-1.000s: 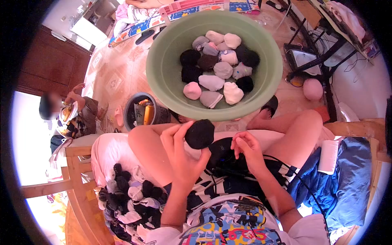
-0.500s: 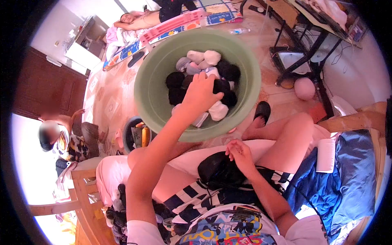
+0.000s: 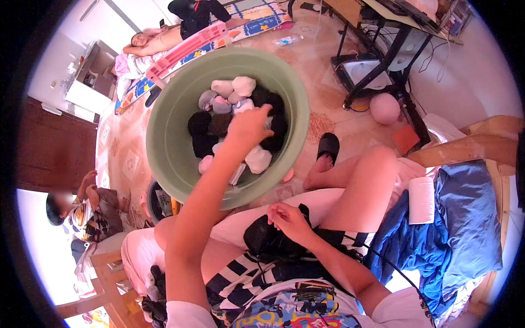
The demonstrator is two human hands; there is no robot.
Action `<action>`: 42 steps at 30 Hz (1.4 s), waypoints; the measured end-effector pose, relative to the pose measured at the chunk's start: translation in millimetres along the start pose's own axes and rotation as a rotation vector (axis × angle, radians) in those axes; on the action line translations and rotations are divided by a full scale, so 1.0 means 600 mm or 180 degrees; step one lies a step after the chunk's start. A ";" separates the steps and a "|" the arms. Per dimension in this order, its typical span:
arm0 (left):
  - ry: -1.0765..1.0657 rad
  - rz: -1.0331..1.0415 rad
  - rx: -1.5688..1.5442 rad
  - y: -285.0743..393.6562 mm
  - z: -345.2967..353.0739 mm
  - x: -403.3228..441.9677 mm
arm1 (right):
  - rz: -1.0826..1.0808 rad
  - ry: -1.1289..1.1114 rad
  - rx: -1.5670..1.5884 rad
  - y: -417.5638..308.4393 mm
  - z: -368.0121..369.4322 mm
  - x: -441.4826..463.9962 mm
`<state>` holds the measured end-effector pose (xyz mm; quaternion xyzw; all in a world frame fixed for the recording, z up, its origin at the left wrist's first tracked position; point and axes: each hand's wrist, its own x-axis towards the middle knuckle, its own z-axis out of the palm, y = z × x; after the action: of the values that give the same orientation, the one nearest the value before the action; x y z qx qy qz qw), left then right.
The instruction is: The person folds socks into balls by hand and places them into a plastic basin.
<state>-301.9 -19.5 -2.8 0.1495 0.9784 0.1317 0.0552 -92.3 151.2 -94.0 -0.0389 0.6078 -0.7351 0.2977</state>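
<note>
A large green basin (image 3: 164, 136) stands in front of me with rolled-up socks inside: white ones (image 3: 244, 86), a grey one (image 3: 207, 100), a brown one (image 3: 220, 124) and several black ones (image 3: 199, 123). My left hand (image 3: 247, 130) reaches into the basin, over the socks, thumb and fingers apart. Beside its fingertips lies a black sock bundle (image 3: 279, 128); no grip on it shows. My right hand (image 3: 289, 221) rests by my lap with loosely bent, parted fingers and nothing visible in it. Just under that hand sits a black pouch (image 3: 261, 235).
A smaller bucket (image 3: 157, 203) is partly hidden behind my left arm. One person sits at the left (image 3: 93, 213); another lies on a patterned mat (image 3: 249, 30). A white roll (image 3: 421, 200) lies on blue bedding (image 3: 465, 218). A pink ball (image 3: 384, 108) is near the desk.
The view has shifted, so basin and room appear further left. My left hand stays over the socks, its fingers now pointing more to the right. My right hand remains by the pouch.
</note>
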 end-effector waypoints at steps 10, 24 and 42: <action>0.1284 -0.1592 -0.1793 -0.081 -0.227 -0.492 | 0.0208 0.0054 0.0280 0.003 0.004 0.000; 0.0463 -0.4388 -0.0135 -0.224 0.102 -1.031 | -0.0137 -0.0008 -0.0124 -0.042 0.032 -0.008; 0.1326 -0.4316 -0.1063 -0.245 0.134 -0.979 | -0.0210 0.0016 -0.0487 -0.056 0.084 -0.032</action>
<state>227.0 -315.7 -80.1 -0.5280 0.8130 0.2419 -0.0406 -68.2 119.4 -44.4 -0.0797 0.6614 -0.6960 0.2679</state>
